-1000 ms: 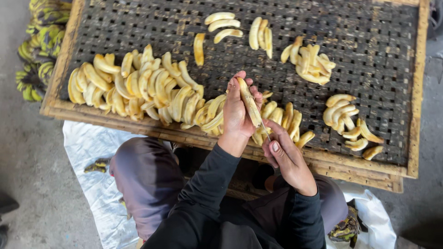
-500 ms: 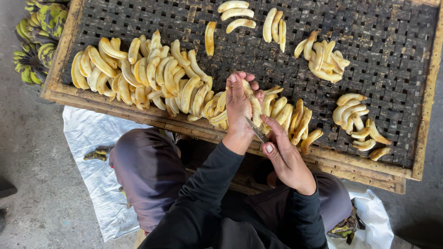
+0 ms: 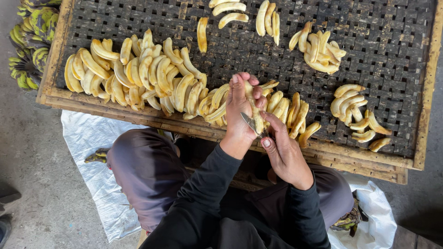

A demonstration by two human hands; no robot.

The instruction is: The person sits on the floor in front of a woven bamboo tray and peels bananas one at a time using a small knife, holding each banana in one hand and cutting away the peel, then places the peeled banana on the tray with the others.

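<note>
Black long sleeves, bare hands, grey-purple trousers, no rings or gloves

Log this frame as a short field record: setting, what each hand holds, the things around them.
setting: person seated at a woven tray with a wooden frame
left hand: holds a peeled banana upright over the tray's near edge
right hand: grips a small knife, blade against the banana
on tray: large pile of peeled bananas at left, smaller groups at right
floor: white sheet under the legs; bunches of unpeeled green bananas at far left
</note>
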